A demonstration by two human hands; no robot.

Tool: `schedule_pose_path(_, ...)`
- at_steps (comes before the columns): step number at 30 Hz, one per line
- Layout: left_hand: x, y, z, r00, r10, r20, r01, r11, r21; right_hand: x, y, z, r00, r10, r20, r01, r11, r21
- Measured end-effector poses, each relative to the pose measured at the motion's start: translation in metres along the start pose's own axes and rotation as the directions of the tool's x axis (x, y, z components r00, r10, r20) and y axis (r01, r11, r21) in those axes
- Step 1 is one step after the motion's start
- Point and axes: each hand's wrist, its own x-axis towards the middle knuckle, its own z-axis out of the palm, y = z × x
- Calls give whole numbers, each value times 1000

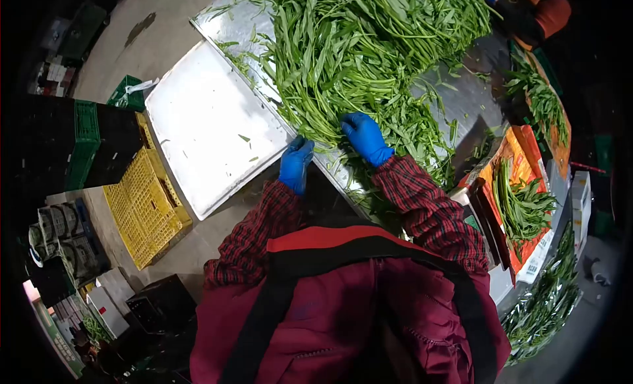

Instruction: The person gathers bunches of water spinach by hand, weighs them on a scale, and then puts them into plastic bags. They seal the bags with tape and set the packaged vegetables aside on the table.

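Observation:
A big heap of long-stemmed leafy greens that look like water spinach covers much of the metal table. My right hand, in a blue glove, rests at the near edge of the heap with its fingers curled around some stems. My left hand, also blue-gloved, is at the table's near edge, beside the corner of a white tray. Its fingers are bent together near the stem ends, and whatever they may hold is hidden. A few leaf scraps lie on the white tray.
A yellow plastic crate stands below the white tray, with dark stacked crates farther left. On the right, a bunch of greens lies on an orange packet. Another person's sleeve shows at the top right.

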Motion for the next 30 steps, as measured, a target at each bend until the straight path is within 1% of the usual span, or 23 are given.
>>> schedule_pose_path(2,3,-2,3,1000,-14,-22,13,999,-49,10,-9,3,1000,5,29,-3,999,-40)
schedule_pose_path(4,6,-6,3,999,-33,-28,30,996,-88,19,-20,8,995,49,83,-31,978,-208)
schedule_pose_path(5,9,-9,2,999,-37,-30,34,995,-94,26,-19,13,997,6,77,21,936,-350)
schedule_pose_path(6,10,-9,2,998,-49,-32,46,995,-92,32,-20,17,997,6,82,23,936,-351)
schedule_pose_path(8,14,-8,2,998,-58,-31,55,995,-87,44,-22,22,986,33,164,59,848,-527)
schedule_pose_path(9,12,-6,4,997,-79,-18,77,992,-99,47,-20,25,991,-41,126,100,852,-513)
schedule_pose_path(10,12,-4,6,995,-103,-4,102,989,-112,47,-17,24,991,-40,127,101,851,-516)
schedule_pose_path(12,14,-3,5,993,-117,13,118,987,-109,39,-16,19,996,-42,77,72,897,-435)
schedule_pose_path(13,14,-3,5,991,-131,28,134,985,-106,33,-16,15,995,-71,65,91,923,-373)
schedule_pose_path(15,14,-2,7,989,-147,34,149,984,-94,15,-24,5,983,58,172,13,921,-390)
schedule_pose_path(16,14,-1,8,988,-151,40,154,985,-81,4,-24,0,974,62,218,34,912,-410)
schedule_pose_path(18,16,-1,9,983,-174,56,177,982,-70,-17,-11,-4,967,45,253,68,905,-420)
schedule_pose_path(20,13,1,12,981,-187,52,190,979,-72,-27,0,-9,970,58,237,44,914,-404)
schedule_pose_path(21,10,2,15,983,-185,9,185,978,-92,-28,0,-14,983,53,177,18,927,-376)
schedule_pose_path(22,11,1,14,982,-189,14,189,978,-92,-28,-1,-18,992,49,120,-4,938,-346)
schedule_pose_path(23,11,-1,10,988,-151,10,151,983,-105,-23,-2,-23,989,120,92,-81,935,-345)
schedule_pose_path(24,13,-2,6,994,-113,3,113,987,-117,-18,-1,-23,988,123,90,-85,934,-346)
schedule_pose_path(25,14,-3,4,997,-81,8,82,987,-141,-11,1,-22,1000,17,-13,-21,929,-370)
schedule_pose_path(26,16,-4,2,997,-82,11,83,987,-137,-3,2,-20,989,-94,-114,41,915,-401)
schedule_pose_path(27,16,-3,2,997,-77,-17,73,986,-147,5,4,-18,996,-63,-68,27,898,-439)
schedule_pose_path(28,17,-2,1,996,-72,-45,64,986,-157,7,3,-12,995,-62,-73,24,898,-440)
schedule_pose_path(30,21,-2,-1,995,-96,-34,90,984,-153,12,1,5,999,8,-51,-36,814,-580)
